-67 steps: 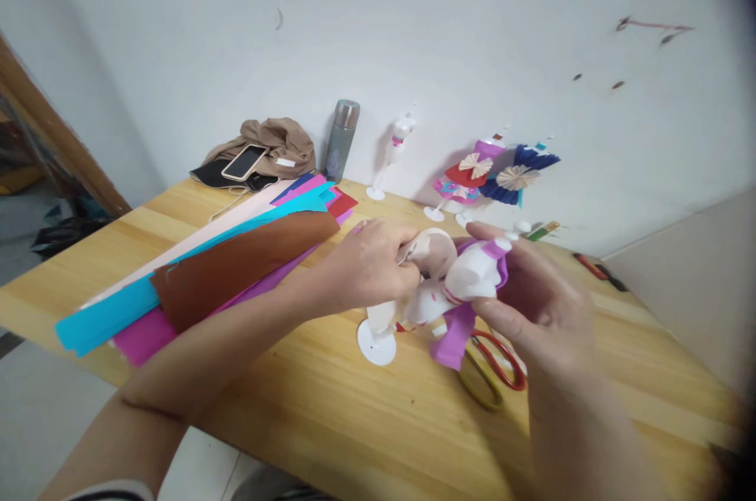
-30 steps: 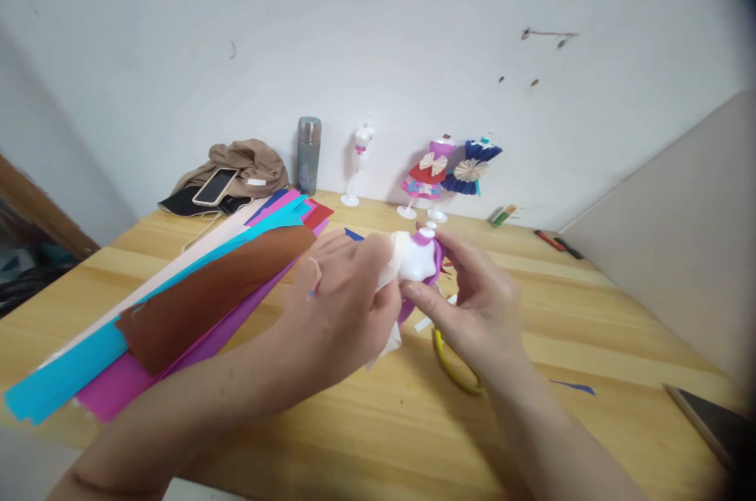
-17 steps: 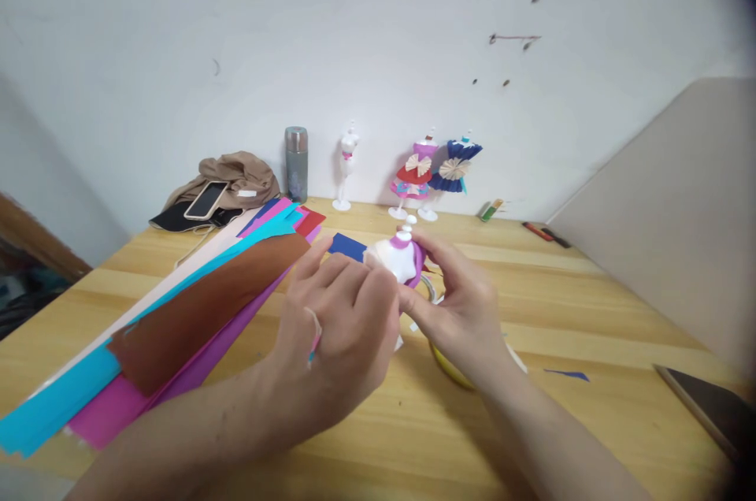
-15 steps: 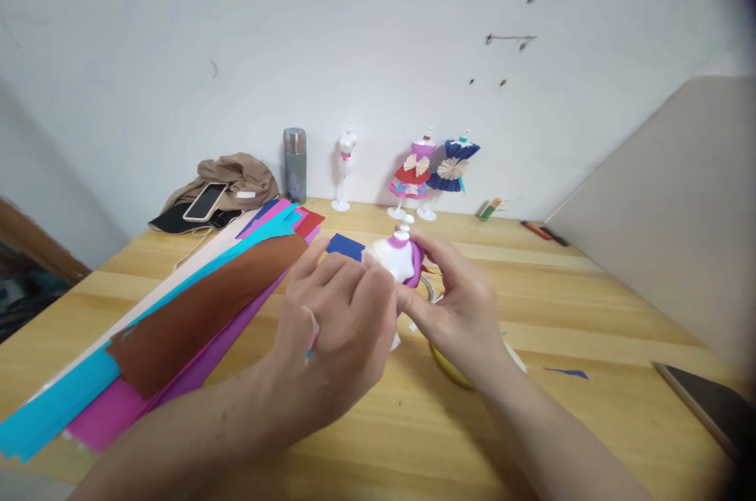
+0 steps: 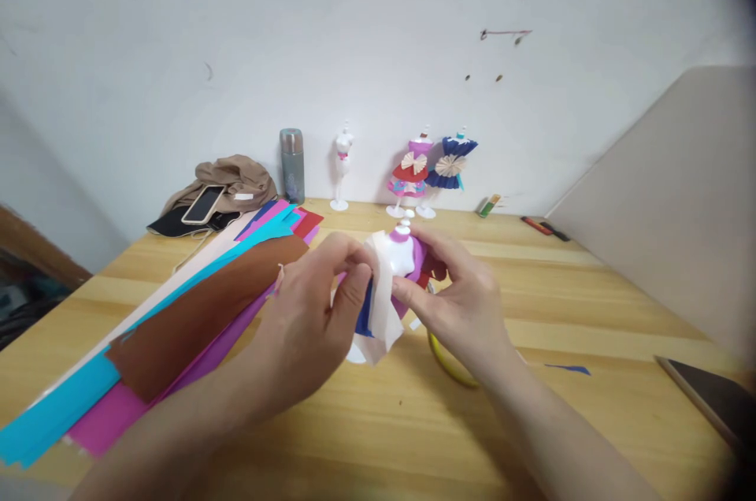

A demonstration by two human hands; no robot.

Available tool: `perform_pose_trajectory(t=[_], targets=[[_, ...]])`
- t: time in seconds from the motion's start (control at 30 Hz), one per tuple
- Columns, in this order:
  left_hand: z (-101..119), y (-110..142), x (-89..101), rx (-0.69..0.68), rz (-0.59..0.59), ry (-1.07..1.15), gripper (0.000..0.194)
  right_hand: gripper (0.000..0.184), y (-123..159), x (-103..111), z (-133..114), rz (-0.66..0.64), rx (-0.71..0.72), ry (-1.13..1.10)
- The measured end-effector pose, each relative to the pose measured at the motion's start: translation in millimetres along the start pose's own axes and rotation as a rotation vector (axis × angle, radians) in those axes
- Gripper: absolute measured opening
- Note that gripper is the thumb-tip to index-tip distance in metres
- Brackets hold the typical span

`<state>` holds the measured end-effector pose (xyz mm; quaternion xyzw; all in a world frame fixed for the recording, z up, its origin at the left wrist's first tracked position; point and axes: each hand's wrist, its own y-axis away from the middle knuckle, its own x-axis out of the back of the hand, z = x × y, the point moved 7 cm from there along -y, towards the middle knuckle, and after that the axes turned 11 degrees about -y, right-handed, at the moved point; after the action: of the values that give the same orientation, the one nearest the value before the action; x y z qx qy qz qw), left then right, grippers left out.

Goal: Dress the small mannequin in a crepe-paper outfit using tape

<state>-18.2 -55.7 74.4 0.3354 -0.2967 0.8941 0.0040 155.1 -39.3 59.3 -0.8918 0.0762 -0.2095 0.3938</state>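
A small white mannequin [image 5: 402, 255] with a purple neck band is held tilted in front of me, dressed in purple and red paper. My right hand [image 5: 461, 300] grips its torso from the right, thumb in front and fingers behind. Along the mannequin's left side hangs a pale cream paper strip [image 5: 385, 312], with a dark blue paper piece [image 5: 366, 313] beside it. My left hand [image 5: 310, 312] is closed, thumb and fingers pinching at the pale strip's edge. A white round base [image 5: 355, 354] shows below.
At left lies a stack of coloured paper [image 5: 206, 320]. Along the wall stand a thermos [image 5: 292, 166], a bare mannequin [image 5: 343, 162] and two dressed mannequins [image 5: 409, 174]. A yellow tape roll [image 5: 442, 363] sits under my right wrist. A dark tablet-like object [image 5: 709, 406] lies at right.
My left hand has turned and shifted left, opening the pale paper outward, so the strip and the mannequin's base now show. My right hand keeps its grip on the mannequin.
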Motion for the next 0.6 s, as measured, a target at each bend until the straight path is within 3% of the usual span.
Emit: perform_pose_trajectory(t=[0.1, 0.2, 0.37, 0.6], targets=[[-16.2, -5.6, -11.6, 0.128, -0.102, 0.196, 0.016, 0.045, -0.5, -1.7, 5.8, -0.006, -0.045, -0.042], [-27.3, -13.1, -20.1, 0.191, -0.131, 0.319, 0.009, 0.047, -0.5, -4.0, 11.3, -0.021, -0.089, -0.099], [-29.0, -23.3, -26.7, 0.198, -0.159, 0.448, 0.019, 0.047, 0.3, -5.6, 14.3, -0.031, -0.165, -0.151], [-26.4, -22.4, -28.5, 0.187, -0.178, 0.459, 0.01, 0.048, 2.0, -5.7, 17.2, -0.026, -0.158, -0.149]])
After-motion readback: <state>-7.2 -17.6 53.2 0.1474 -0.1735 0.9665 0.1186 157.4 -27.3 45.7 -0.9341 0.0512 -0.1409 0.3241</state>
